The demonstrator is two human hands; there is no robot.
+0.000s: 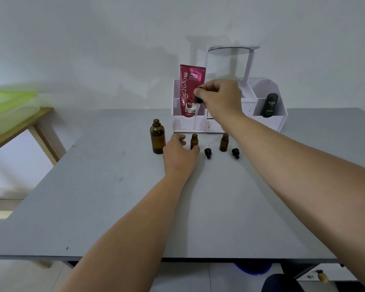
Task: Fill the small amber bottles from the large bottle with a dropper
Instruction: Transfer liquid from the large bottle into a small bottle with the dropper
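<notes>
The right hand (219,100) pinches the dropper (197,108) by its black bulb, glass tip hanging above the near small bottle (194,141). The left hand (180,150) curls loosely around that bottle's base, fingers touching it. The large bottle (157,137) stands open just left; the second small bottle (224,142) waits right, caps (208,153) lying loose. The neck is narrow: a wavering tip could miss and spill.
</notes>
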